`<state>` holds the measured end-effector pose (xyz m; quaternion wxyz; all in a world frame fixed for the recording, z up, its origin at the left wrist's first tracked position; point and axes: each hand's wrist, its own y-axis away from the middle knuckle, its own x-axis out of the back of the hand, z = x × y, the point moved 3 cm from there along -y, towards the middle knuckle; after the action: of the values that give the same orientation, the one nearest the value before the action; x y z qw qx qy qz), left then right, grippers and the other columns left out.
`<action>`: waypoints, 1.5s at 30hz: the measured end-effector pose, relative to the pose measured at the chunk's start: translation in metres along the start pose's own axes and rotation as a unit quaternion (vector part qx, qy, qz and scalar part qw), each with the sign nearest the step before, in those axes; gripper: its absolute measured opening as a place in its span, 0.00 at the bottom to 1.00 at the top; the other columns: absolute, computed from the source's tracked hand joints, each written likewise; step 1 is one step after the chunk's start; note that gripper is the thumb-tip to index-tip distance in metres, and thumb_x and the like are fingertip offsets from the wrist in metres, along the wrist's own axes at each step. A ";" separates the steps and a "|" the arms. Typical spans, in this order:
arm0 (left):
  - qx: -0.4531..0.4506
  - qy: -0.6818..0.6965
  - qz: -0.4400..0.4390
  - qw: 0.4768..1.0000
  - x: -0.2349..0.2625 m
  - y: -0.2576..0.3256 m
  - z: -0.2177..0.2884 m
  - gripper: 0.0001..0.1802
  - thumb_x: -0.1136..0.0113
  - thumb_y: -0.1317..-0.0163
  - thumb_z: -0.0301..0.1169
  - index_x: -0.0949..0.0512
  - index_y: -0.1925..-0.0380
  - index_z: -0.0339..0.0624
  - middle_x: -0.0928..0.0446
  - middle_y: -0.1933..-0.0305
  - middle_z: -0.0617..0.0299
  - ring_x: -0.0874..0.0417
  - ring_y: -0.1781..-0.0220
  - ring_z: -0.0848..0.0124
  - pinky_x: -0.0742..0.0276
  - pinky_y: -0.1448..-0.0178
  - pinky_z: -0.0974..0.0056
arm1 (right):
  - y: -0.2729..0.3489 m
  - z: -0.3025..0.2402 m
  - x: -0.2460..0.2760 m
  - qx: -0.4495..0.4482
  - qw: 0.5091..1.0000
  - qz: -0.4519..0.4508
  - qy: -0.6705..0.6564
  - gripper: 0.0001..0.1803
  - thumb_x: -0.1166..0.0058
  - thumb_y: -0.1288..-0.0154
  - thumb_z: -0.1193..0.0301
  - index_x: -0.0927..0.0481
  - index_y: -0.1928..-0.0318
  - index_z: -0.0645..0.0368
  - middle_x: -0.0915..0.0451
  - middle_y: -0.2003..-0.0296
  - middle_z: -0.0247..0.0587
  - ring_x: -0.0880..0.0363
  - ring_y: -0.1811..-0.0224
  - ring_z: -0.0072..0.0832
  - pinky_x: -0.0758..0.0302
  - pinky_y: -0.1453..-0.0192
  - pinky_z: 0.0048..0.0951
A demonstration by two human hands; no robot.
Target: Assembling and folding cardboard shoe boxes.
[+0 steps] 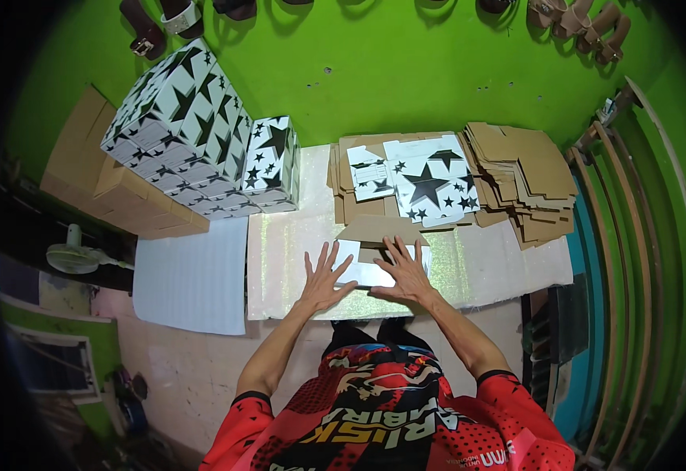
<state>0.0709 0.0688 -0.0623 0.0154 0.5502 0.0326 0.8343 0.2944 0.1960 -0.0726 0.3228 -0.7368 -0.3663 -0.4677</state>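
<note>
A partly folded cardboard box [371, 275] lies near the table's front edge, white on its near side. Its brown flap [378, 229] stands out toward the far side. My left hand [325, 281] is at the box's left end, fingers spread wide. Across the right part of the box reaches my right hand [407, 276], its fingers also apart and touching the cardboard. Neither hand is closed round anything. Just beyond lies a flat white box blank with black stars [429, 184], on top of brown cardboard sheets [351, 210].
Star-patterned boxes [190, 118] are stacked high at the back left, with a smaller stack [270, 161] beside them. Brown cartons [142, 196] stand farther left. More flat cardboard [523, 169] is piled at the right. Sandals [574, 23] hang along the green wall.
</note>
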 end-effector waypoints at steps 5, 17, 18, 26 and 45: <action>-0.024 -0.043 -0.033 0.998 -0.001 -0.005 -0.005 0.51 0.41 0.36 0.69 0.43 0.17 0.68 0.62 0.09 0.54 0.66 0.09 0.51 0.80 0.19 0.20 | 0.000 0.004 0.007 0.012 1.000 0.001 -0.020 0.47 0.42 0.45 0.22 0.15 0.36 0.41 0.47 0.16 0.45 0.55 0.13 0.52 0.72 0.19 0.80; -0.005 0.008 0.011 1.000 -0.014 -0.004 -0.001 0.62 0.29 0.46 0.67 0.47 0.15 0.63 0.65 0.10 0.49 0.67 0.10 0.46 0.79 0.20 0.20 | 0.003 0.005 0.014 0.013 1.000 0.001 -0.022 0.52 0.40 0.47 0.22 0.21 0.30 0.41 0.46 0.17 0.43 0.53 0.14 0.50 0.72 0.18 0.78; -0.005 0.022 0.019 1.000 -0.009 -0.006 -0.002 0.64 0.28 0.47 0.68 0.48 0.15 0.62 0.65 0.10 0.49 0.67 0.10 0.45 0.80 0.20 0.20 | 0.005 0.007 0.017 0.011 0.999 0.019 -0.036 0.54 0.41 0.47 0.22 0.24 0.27 0.40 0.46 0.17 0.44 0.53 0.14 0.51 0.73 0.17 0.77; 0.165 0.317 0.105 0.928 -0.016 -0.037 -0.034 0.52 0.48 0.26 0.63 0.57 0.14 0.49 0.65 0.10 0.47 0.69 0.09 0.53 0.80 0.16 0.33 | 0.028 0.037 0.028 -0.243 0.921 0.132 -0.273 0.58 0.56 0.31 0.27 0.48 0.16 0.55 0.60 0.14 0.52 0.66 0.12 0.51 0.77 0.13 0.60; 0.147 0.465 0.146 0.861 -0.044 0.003 -0.032 0.40 0.47 0.31 0.36 0.41 0.18 0.51 0.58 0.11 0.45 0.65 0.09 0.49 0.66 0.12 0.43 | 0.011 0.016 0.003 -0.282 0.888 0.139 -0.335 0.38 0.56 0.20 0.53 0.40 0.21 0.66 0.39 0.21 0.60 0.43 0.18 0.51 0.47 0.15 0.44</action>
<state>0.0591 0.0623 -0.1150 -0.2049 0.0924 0.0774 0.9713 0.3120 0.2041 -0.0769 0.0210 -0.9531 -0.1994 -0.2269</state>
